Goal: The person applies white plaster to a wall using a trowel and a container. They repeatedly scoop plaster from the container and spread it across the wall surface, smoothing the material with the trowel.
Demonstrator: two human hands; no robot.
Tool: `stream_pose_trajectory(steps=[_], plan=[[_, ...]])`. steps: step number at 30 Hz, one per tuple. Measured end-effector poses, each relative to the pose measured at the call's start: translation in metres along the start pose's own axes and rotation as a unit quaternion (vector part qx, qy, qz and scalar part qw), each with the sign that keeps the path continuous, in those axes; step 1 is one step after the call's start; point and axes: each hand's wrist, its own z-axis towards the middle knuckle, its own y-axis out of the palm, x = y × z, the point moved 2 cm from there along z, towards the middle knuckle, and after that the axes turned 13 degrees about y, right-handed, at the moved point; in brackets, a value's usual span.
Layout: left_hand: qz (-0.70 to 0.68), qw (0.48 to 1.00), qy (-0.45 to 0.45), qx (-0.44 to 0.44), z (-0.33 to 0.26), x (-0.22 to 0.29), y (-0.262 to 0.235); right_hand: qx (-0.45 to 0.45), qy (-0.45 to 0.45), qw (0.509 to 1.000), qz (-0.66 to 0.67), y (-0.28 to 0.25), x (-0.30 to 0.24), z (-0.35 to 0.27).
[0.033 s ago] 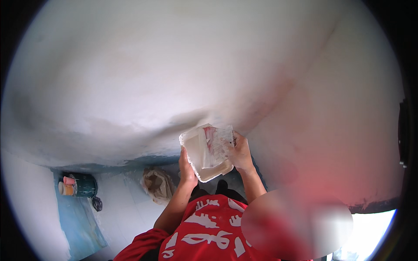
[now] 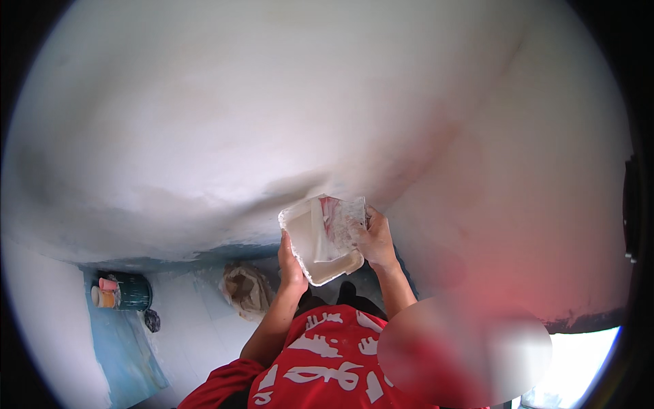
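Note:
In front of my chest I hold a white rectangular tub, its rim crusted with white paste. My left hand is closed round its left side, thumb up along the wall. My right hand grips a wide flat putty spreader smeared with white, with a reddish patch showing on its face. The spreader lies over the tub's right half, its long edge inside. Whitish paste coats the tub's inside. My right fingers are partly hidden behind the spreader.
A white, patchily coated wall rises ahead and meets a pinkish-white wall at the right. An open sack stands on the floor left of me. Further left is a dark green bucket with pink and orange containers beside it.
The tub has shifted very slightly left, and the spreader has tilted a little over it. My grips look the same.

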Motion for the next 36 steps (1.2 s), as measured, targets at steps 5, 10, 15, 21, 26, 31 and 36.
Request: stream_pose_trajectory(steps=[5, 10, 15, 21, 26, 31, 36], plan=[[-0.003, 1.0, 0.011, 0.01, -0.001, 0.0, 0.0, 0.002, 0.012, 0.998, 0.056, -0.017, 0.006, -0.001], [-0.015, 0.999, 0.001, 0.035, 0.002, -0.006, -0.013, -0.025, 0.08, 0.994, 0.07, -0.037, 0.015, -0.004], [-0.028, 0.998, -0.033, 0.037, 0.0, -0.004, -0.004, 0.03, 0.088, 0.969, 0.228, -0.06, 0.042, 0.006], [-0.011, 0.997, -0.051, 0.062, -0.002, 0.002, -0.002, 0.149, 0.077, 0.924, 0.344, -0.101, 0.026, 0.019], [0.007, 0.997, -0.059, 0.046, -0.003, 0.004, -0.002, 0.215, 0.024, 0.939, 0.267, -0.147, -0.015, 0.066], [-0.003, 0.998, -0.055, 0.037, -0.002, 0.0, -0.01, 0.215, 0.008, 0.94, 0.263, -0.177, -0.111, 0.102], [-0.017, 0.996, -0.049, 0.066, -0.005, -0.006, -0.026, 0.231, 0.012, 0.948, 0.22, -0.167, -0.147, 0.075]])
